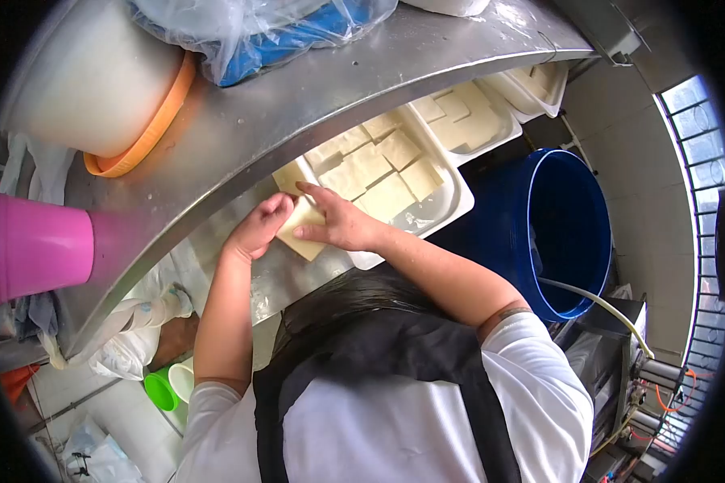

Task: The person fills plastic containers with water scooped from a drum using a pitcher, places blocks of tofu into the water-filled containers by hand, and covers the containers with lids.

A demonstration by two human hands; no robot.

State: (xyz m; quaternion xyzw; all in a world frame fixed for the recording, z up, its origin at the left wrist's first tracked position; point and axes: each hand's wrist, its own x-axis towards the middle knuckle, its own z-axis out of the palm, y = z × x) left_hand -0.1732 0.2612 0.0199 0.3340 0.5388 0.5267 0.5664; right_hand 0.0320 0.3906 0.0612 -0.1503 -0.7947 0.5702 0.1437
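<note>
1. Nearest me, a person in a white short-sleeved shirt point(379, 427) and a black apron point(379, 354) leans in, both forearms stretched forward.
2. The left hand point(258, 229) is at the left side of a smooth, pale cream rectangular block point(307, 244). Its fingers are curled inward with the tips hidden; I cannot tell whether they grip or only steady it.
3. The right hand point(342, 225) grasps the block from the right, thumb laid across the upper face, forefinger stretched along the far end.
4. The block is between the two hands, above a shiny steel surface point(270, 278) and just left of a white plastic tray with rounded corners point(461, 201). It looks soft, so I would spread the pressure over flat fingers, support it from beneath and keep thumb tips from denting it.
5. Similar pale slabs point(391, 171) fill much of that tray, some overlapping; careful, level handling should spare their corners.
6. Farther right are a second white tray point(507, 133) and a large blue plastic barrel point(491, 213).
7. Farthest, a steel counter point(298, 92) carries a pink plastic bucket point(40, 249) at left.
</note>
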